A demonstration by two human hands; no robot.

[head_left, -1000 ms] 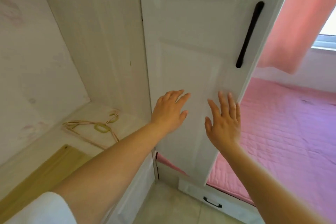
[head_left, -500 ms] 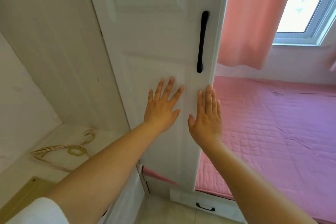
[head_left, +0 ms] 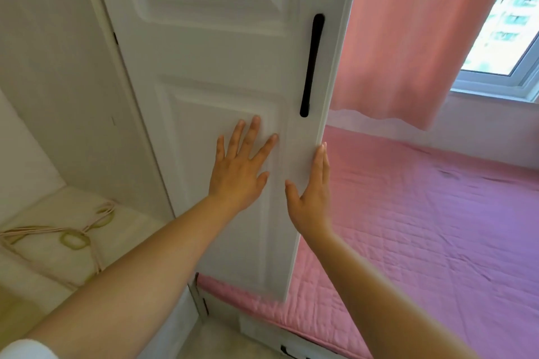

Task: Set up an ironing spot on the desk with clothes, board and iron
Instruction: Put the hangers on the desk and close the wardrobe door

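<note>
**A:** Two bare hands meet a white wardrobe door (head_left: pixel 221 90): the left hand (head_left: pixel 239 172) lies flat on the lower panel, fingers spread and gripping nothing, while the right hand (head_left: pixel 313 198) stands open along the door's free edge, fingers straight, thumb on the face, closed on nothing.

**B:** And the clothes, the board, the iron?

**A:** None of them is in view. My guess is that they sit behind that door, but the frame does not show it, nor whether the door is swinging open or shut.

**B:** How would the door handle?

**A:** It looks a stiff, rigid panel on side hinges, smooth and painted, so flat palms may slip on it. The long black handle (head_left: pixel 312 64) just above the right hand appears the surer place to hold; the free edge also serves. I would expect it to swing lightly. Clothes, once found, will be soft and limp; an iron is likely heavy and best lifted by its grip.

**B:** The room?

**A:** A pale table (head_left: pixel 43 265) lies at the left with a loop of pinkish cord (head_left: pixel 73 234) resting on it, otherwise bare where seen. At the right a bed with a pink quilted cover (head_left: pixel 437 227) runs under a pink curtain (head_left: pixel 414 38) and a bright window (head_left: pixel 507 46).
</note>
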